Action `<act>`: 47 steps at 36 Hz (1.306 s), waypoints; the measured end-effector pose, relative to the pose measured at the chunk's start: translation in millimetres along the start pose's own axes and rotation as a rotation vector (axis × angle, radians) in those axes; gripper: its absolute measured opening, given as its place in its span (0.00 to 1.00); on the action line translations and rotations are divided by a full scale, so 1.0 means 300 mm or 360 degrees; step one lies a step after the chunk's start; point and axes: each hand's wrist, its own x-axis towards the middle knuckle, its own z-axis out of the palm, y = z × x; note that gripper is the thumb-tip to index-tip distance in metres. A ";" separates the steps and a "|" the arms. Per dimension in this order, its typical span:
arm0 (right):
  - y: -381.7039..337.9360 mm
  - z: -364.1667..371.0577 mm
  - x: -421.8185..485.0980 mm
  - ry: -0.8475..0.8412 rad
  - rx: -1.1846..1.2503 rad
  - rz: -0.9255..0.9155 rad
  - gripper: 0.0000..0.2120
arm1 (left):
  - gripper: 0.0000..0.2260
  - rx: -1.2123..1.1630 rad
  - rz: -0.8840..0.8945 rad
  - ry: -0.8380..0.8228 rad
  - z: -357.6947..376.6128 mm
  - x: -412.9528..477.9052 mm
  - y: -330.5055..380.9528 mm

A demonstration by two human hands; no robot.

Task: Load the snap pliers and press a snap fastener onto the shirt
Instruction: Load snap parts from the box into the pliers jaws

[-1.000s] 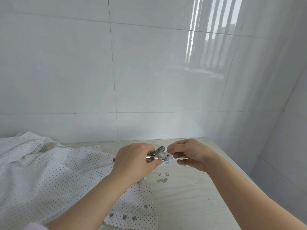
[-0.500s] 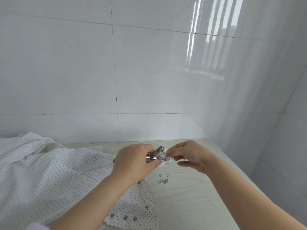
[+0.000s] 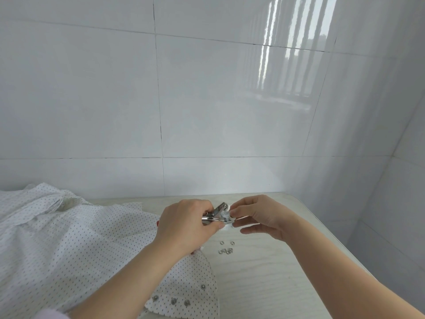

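My left hand (image 3: 184, 224) is closed around the metal snap pliers (image 3: 215, 215), whose jaws point right and stand apart. My right hand (image 3: 257, 215) pinches at the white die in the jaws (image 3: 226, 214) with thumb and forefinger; whether a snap part sits between the fingertips is hidden. The white dotted shirt (image 3: 69, 240) lies spread over the left of the table, with a row of three pressed snaps (image 3: 172, 300) along its near edge. Several loose snap rings (image 3: 226, 248) lie on the table just below my hands.
The pale wooden table (image 3: 264, 284) ends in a rounded corner at the far right and stands against a white tiled wall (image 3: 207, 111). A second tiled wall closes the right side.
My right hand's fingertips have shifted slightly left, closer into the pliers' jaws. My left hand keeps its hold on the pliers in the same place.
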 end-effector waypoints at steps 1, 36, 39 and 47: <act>-0.001 -0.001 -0.001 -0.0024 0.0006 0.0020 0.05 | 0.15 -0.0002 0.0001 0.0001 0.000 -0.001 -0.001; -0.028 0.039 -0.008 0.0037 -0.0050 -0.0014 0.04 | 0.16 -0.0021 -0.0023 -0.0004 0.013 0.006 -0.011; -0.023 0.020 -0.011 -0.0085 0.0119 0.0066 0.14 | 0.17 -0.0017 -0.0045 0.0016 0.013 0.006 -0.020; -0.028 0.021 -0.011 -0.0174 0.0111 0.0090 0.12 | 0.16 -0.0010 -0.0074 0.0060 0.014 0.007 -0.027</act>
